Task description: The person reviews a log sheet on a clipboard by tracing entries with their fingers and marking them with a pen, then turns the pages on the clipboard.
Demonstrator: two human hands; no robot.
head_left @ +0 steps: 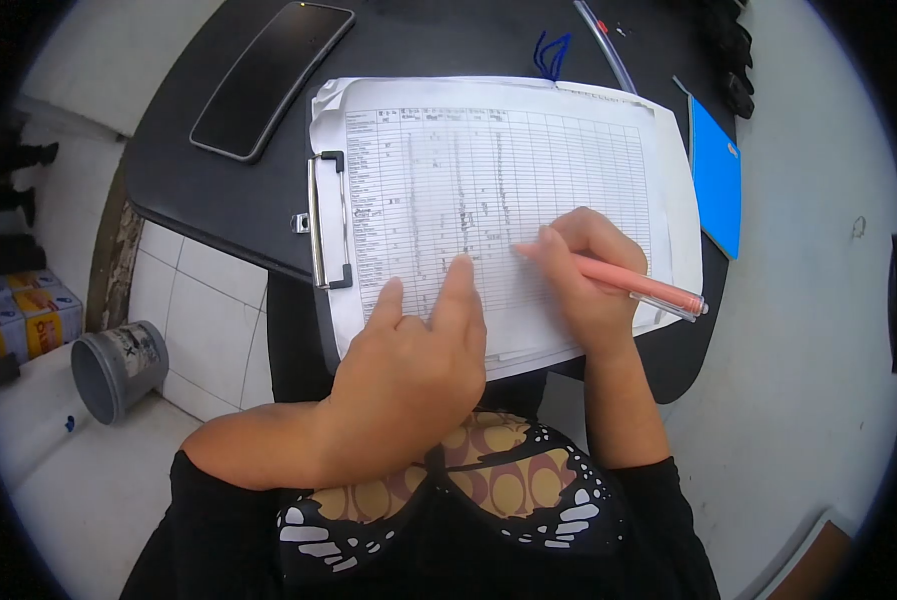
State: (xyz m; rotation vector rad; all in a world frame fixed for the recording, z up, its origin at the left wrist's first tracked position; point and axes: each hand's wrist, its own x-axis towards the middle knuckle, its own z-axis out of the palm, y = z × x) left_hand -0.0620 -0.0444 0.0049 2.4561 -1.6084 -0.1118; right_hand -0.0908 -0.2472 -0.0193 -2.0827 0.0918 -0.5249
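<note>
A clipboard, with its metal clip (319, 222) on the left side, holds a stack of papers. The top sheet (579, 160) is a printed grid with names down one side and handwritten marks in several columns. My right hand (601, 275) grips a salmon-pink pen (649, 287), its tip on or just above the grid near the middle. My left hand (419, 340) lies on the lower part of the sheet, index and little fingers stretched out over the rows, other fingers bent.
A black smartphone (272, 80) lies on the dark table (194, 190), left of the clipboard. To the right is a blue notebook (714, 180); a clear tube-like strip (606, 45) and blue string (551, 55) are behind. A grey bucket (119, 370) lies on the floor at left.
</note>
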